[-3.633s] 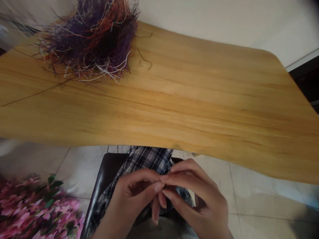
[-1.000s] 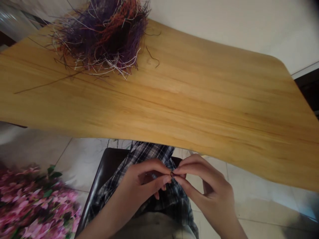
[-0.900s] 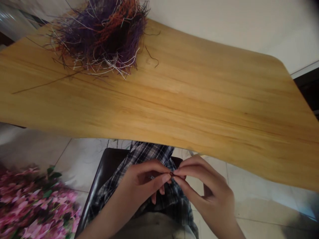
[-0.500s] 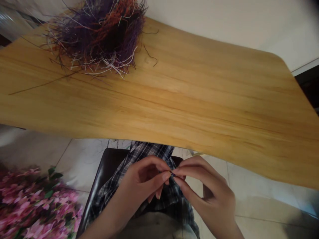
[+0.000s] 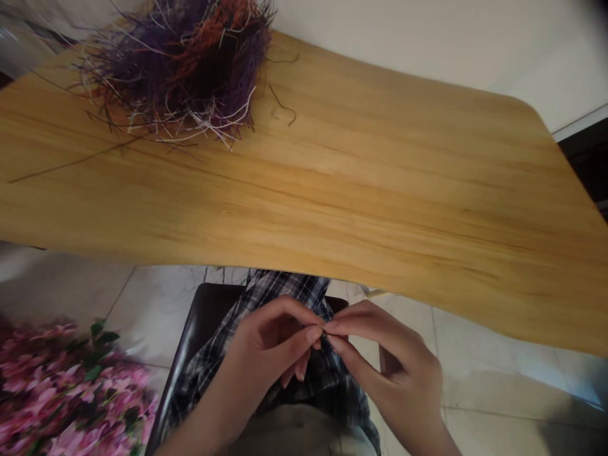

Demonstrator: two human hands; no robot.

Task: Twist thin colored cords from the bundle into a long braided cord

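Below the near edge of the table (image 5: 332,190), my left hand (image 5: 263,351) and right hand (image 5: 396,354) pinch between them a tiny dark piece (image 5: 324,329), mostly hidden, probably feather-light, thin and bendable, best held right at its ends.

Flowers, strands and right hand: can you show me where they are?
Flowers (image 5: 83,392): head view, pink petals mid-bunch.
Strands (image 5: 183,71): head view, middle of the pile.
Right hand (image 5: 409,367): head view, back of the hand.
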